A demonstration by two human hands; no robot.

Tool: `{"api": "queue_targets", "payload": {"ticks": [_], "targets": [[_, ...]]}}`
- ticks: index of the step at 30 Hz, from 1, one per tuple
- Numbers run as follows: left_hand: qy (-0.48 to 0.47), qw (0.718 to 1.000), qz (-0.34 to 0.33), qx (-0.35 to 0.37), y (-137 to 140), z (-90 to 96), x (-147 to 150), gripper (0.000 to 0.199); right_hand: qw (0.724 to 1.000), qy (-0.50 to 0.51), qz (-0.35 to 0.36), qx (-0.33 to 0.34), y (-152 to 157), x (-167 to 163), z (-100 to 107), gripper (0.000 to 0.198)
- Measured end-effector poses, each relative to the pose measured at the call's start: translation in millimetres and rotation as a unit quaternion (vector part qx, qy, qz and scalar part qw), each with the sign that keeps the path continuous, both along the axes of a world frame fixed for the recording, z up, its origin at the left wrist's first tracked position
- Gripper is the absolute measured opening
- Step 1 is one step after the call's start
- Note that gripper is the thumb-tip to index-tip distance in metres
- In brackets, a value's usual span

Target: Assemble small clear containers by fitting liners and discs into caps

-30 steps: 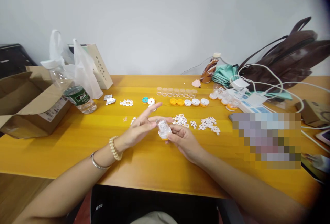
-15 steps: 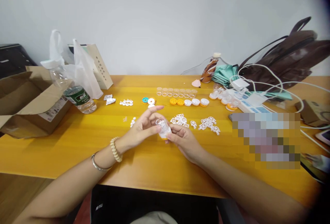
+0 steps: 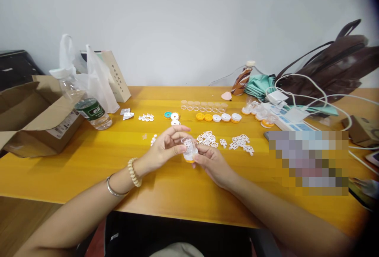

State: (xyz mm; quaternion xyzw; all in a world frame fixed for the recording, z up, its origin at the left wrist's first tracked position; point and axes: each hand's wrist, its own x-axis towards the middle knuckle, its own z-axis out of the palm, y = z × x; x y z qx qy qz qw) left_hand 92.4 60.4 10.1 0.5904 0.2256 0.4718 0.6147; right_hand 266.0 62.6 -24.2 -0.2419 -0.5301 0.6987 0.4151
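Between my hands is a small clear plastic container with a white and orange base (image 3: pixel 189 153), tilted above the table. My left hand (image 3: pixel 168 146) has its thumb on the clear upper part, with its fingers curled behind. My right hand (image 3: pixel 213 165) pinches the base from the right. Just beyond the hands lie white openwork plastic pieces (image 3: pixel 207 138), with another pile of openwork pieces (image 3: pixel 241 142) to the right. Small white discs (image 3: pixel 154 139) sit left of my left hand, partly hidden by it.
Farther back are a row of clear cups (image 3: pixel 203 107) and orange and white round bases (image 3: pixel 217 117). At left stand a cardboard box (image 3: pixel 62 120) and a water bottle (image 3: pixel 93 113). A power strip (image 3: pixel 288 120), cables and a brown bag (image 3: pixel 325 63) occupy the right.
The container and both hands have shifted very slightly down and right in view, along with a small camera shift. Both hands keep their hold.
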Motion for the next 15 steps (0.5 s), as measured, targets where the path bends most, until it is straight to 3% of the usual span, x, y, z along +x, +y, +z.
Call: {"api": "queue_targets", "payload": {"ticks": [8, 11, 15], "targets": [[-0.016, 1.000, -0.013, 0.018, -2.0, -3.3, 2.2, 0.034, 0.999, 0.032, 0.019, -0.010, -2.2, -1.0, 2.6, 0.024], [-0.015, 1.000, -0.021, 0.013, -2.8, -2.9, 1.8, 0.040, 0.997, 0.065, 0.027, -0.024, -3.5, -2.1, 5.5, 0.023], [0.076, 0.995, -0.052, 0.024, -1.8, 0.5, 0.0, 0.047, 0.995, 0.084, 0.046, -0.041, -3.7, -1.2, 8.2, 0.022]]}}
